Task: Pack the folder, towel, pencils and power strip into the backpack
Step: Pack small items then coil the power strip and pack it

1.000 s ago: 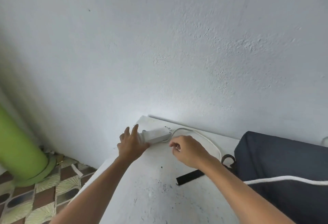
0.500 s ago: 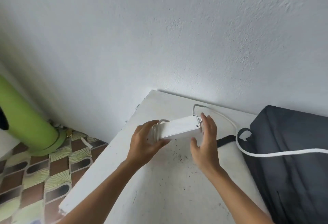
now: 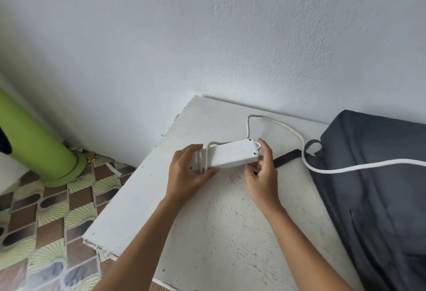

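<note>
At centre frame, you hold a white, smooth plastic rectangular power strip just above the white, speckled, rough-painted desk. Your left hand grips its left end, fingers and thumb curled round the casing and over several turns of round white cable wound there. Your right hand holds the right end, fingers half curled, thumb beneath; whether the fingertips press the casing is hard to make out. The socket face is turned away; only the back with two corner screws shows. The loose cable loops up toward the wall and trails across the dark grey fabric backpack lying at the right, cut off by the frame edge. A black flat strap lies beside your right hand. At the left stands a lime-green cylinder on patterned brown-and-green floor tiles. A textured white plaster wall fills the upper frame.
</note>
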The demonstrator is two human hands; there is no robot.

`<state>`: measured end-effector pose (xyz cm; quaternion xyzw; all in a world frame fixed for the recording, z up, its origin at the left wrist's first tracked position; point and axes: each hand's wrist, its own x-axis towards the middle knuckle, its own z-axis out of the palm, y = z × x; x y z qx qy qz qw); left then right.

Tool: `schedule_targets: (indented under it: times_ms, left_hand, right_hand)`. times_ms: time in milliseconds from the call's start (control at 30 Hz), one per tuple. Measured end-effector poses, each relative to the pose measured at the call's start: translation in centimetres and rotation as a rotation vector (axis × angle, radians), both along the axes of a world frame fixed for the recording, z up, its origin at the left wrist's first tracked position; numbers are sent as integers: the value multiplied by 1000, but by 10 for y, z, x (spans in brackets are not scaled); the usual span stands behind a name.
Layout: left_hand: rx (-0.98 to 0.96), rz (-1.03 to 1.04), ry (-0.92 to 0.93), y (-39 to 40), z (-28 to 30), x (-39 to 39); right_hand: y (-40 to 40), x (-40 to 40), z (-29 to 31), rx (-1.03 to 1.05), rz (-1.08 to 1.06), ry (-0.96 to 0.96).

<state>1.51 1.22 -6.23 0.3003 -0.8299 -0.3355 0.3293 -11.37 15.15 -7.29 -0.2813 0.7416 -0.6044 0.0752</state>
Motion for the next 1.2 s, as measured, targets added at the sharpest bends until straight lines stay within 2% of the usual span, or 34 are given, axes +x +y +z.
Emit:
schedule_targets:
  times_ms: [733,933,1000,1033,1133,1167,1200]
  left_hand:
    - [8,-13,-19,0,-5,1]
    - [45,-20,17,0,-2,2]
    - [83,-14,45,0,-1,3]
    - [108,-10,65,0,0,4]
    - [179,19,132,0,0,6]
    - [196,24,152,0,-1,6]
    - [198,17,173,-1,-1,6]
  right_hand:
    - [5,-2,-4,-22,2,0]
    - [4,0,4,-96,-52,6]
    - [5,0,9,-130,-28,-98]
    - [6,-3,12,-181,4,-210]
    - [12,-15,28,-422,182,-774]
    - [14,-18,34,-445,243,-891]
    - [14,-20,40,-401,293,-921]
